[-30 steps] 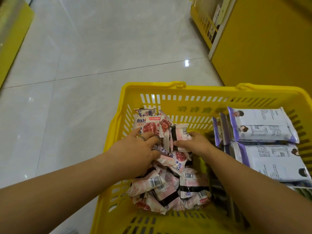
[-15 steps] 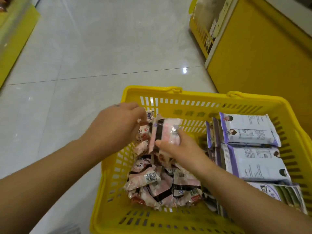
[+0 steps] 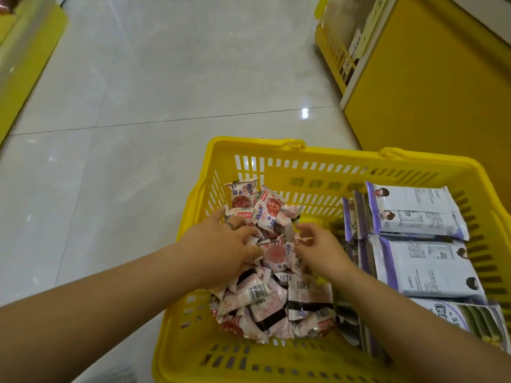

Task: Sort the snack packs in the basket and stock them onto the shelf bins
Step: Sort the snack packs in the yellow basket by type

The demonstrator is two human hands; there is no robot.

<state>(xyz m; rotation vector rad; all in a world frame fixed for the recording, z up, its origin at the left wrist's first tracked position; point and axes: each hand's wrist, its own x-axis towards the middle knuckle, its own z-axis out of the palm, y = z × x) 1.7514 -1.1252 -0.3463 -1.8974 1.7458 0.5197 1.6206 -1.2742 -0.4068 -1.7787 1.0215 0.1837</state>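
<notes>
Two bare hands reach into a yellow basket [image 3: 249, 142] from its near side. The left hand [image 3: 221, 250] lies palm down on a heap of small pink snack packs [image 3: 257, 294], fingers spread, tips pressing on the wrappers. A ring [image 3: 229, 224] shows on one finger. The right hand [image 3: 322, 251] is just beside it, not touching, w/ one pink pack between the two. Its fingers curl toward that pack; can't tell if they pinch it or only touch.

Basket has slotted walls. Left half holds the loose pink heap: some packs face up w/ a red cookie picture, others show barcodes, & the heap rises against the far-left wall. Right half holds larger white & purple packs [image 3: 414, 214], lying flat, printed backs up, in a row from near to far. More of them stand on edge between that row & the pink heap.

Around the basket: pale glossy floor tiles [image 3: 138, 106]. A yellow shelf unit [image 3: 428, 92] stands far right. Another yellow shelf edge [image 3: 27, 51] runs along far left.
</notes>
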